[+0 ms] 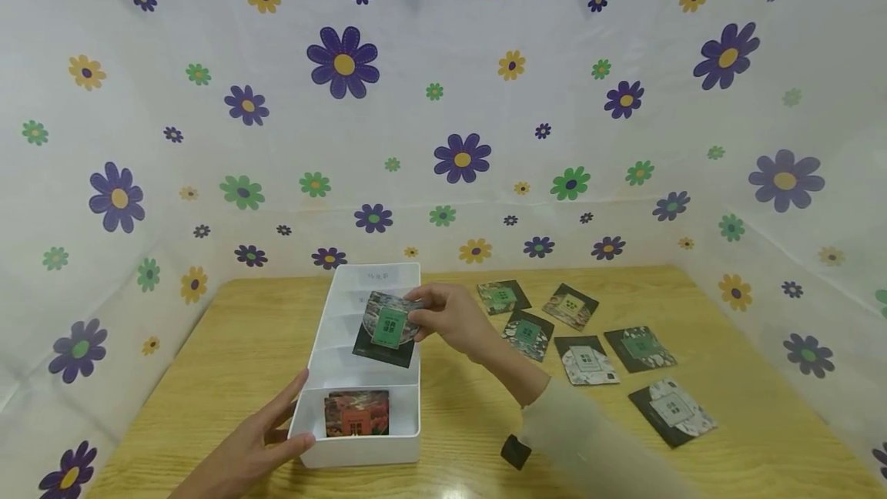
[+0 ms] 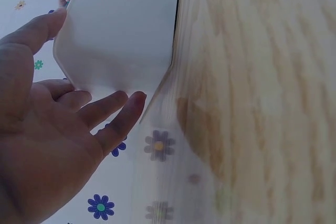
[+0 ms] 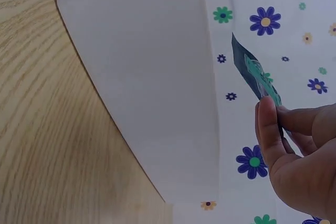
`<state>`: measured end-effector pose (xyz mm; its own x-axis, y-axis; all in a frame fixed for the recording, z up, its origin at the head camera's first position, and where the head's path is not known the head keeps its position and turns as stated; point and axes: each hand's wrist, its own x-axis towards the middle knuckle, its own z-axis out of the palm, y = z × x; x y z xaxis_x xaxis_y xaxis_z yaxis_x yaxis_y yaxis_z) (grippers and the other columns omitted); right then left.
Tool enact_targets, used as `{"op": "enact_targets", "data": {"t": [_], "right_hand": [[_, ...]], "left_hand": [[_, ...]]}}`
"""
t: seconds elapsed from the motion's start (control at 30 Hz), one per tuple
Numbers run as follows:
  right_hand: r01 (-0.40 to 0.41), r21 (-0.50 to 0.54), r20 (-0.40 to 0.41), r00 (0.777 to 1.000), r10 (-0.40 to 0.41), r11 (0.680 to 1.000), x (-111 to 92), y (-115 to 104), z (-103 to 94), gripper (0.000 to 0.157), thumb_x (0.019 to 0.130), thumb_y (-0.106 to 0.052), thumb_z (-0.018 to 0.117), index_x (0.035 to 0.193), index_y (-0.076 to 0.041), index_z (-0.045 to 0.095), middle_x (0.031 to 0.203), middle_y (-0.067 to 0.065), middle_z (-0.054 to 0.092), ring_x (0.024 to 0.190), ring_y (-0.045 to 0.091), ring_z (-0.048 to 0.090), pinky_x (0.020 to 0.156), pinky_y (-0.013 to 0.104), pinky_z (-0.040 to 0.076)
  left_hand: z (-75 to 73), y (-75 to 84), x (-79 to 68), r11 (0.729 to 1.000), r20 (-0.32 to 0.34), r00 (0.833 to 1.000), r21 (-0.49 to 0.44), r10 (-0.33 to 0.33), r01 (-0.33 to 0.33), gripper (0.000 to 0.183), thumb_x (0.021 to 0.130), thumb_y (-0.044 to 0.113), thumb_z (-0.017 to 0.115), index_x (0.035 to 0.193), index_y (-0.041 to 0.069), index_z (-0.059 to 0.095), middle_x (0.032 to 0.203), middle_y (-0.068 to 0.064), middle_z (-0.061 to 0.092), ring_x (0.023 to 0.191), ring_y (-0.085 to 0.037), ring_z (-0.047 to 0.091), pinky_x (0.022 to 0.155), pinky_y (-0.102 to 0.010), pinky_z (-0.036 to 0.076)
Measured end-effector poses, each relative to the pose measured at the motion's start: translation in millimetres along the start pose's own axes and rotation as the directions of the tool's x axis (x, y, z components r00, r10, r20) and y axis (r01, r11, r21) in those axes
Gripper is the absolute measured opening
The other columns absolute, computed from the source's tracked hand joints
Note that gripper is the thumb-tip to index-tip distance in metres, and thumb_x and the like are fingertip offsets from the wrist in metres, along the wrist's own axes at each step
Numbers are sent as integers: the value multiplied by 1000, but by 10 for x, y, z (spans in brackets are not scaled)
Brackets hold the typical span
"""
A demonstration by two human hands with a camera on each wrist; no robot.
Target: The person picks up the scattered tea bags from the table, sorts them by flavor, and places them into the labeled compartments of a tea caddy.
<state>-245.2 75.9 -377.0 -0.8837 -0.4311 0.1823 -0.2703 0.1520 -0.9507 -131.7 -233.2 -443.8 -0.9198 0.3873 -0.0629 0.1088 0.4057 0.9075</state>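
- Nearby, left hand at the near left corner of one white box; fingers spread loosely, tips against its walls, thumb toward the front.
- One small black scrap on the table, right of the box, beside the right sleeve.
- Box's long axis runs away from the person, far end angled slightly right. Front compartment holds red packets, at least two, overlapping, propped upright.
- Right hand over the box's right rim, thumb and fingers pinching one green-labelled packet.
- That packet is above the middle compartments, printed face to the person, long axis near-far, top leaning right, dark end nearest.
- Six loose packets flat on the wooden table, right of the box, turned various ways: three green labels, two white, one yellow.
- Behind, flowered cloth.
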Motion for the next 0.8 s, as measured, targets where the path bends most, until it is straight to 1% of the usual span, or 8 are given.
{"op": "enact_targets", "data": {"t": [0.13,0.2,0.27,0.37,0.5,0.63,0.73,0.8], "right_hand": [[35,-81,15,999,-34,996,23,84,145,22,87,-4,64,109,-4,66,84,12,66,62,29,64,61,35,54],[52,-144,20,999,-50,988,17,107,205,21,87,-4,64,107,-7,68,81,8,67,59,26,64,56,33,53],[70,-211,23,998,-66,975,5,117,258,19,87,-4,64,105,-9,69,79,5,67,57,23,63,51,29,50],[95,-302,25,995,-92,949,-23,121,328,16,87,-4,64,101,-10,70,77,0,67,55,19,62,48,25,48],[135,-368,27,991,-135,920,-54,111,413,10,87,-5,66,94,-10,71,78,-4,67,59,10,61,53,22,49],[157,-476,47,987,-153,865,-90,90,493,5,86,-11,67,88,-13,72,81,-9,67,67,-1,58,58,18,47],[165,-569,70,986,-152,806,-114,92,536,4,86,-15,68,86,-16,72,80,-11,66,66,-4,55,57,17,44],[164,-603,76,986,-148,780,-127,97,554,4,86,-16,68,85,-17,72,79,-12,66,64,-5,55,55,17,43]], "left_hand": [[4,0,8,1000,1,1000,-11,-15,15,76,94,18,57,152,19,8,151,-23,12,128,-45,31,81,-29,47],[5,4,10,1000,7,1000,-18,-19,19,76,94,18,56,152,19,7,151,-22,11,128,-45,30,82,-31,47],[5,8,15,1000,10,1000,-16,-23,23,76,95,18,56,151,19,6,152,-22,10,129,-46,29,83,-34,47],[4,7,20,999,4,999,-1,-33,33,76,94,20,56,151,20,6,152,-22,10,128,-45,30,83,-35,47],[3,-1,20,1000,-3,1000,9,-19,19,76,94,20,57,151,19,7,151,-23,11,127,-45,32,80,-30,47],[6,-14,17,1000,6,1000,-6,-1,1,76,94,18,56,151,18,6,151,-24,10,127,-46,31,78,-27,47],[10,-21,13,1000,11,1000,-20,-1,1,76,95,17,56,151,18,5,151,-25,10,127,-46,31,78,-27,47],[10,-20,10,1000,11,1000,-20,1,-1,76,95,17,56,151,18,5,151,-25,9,128,-47,30,78,-27,48]]}}
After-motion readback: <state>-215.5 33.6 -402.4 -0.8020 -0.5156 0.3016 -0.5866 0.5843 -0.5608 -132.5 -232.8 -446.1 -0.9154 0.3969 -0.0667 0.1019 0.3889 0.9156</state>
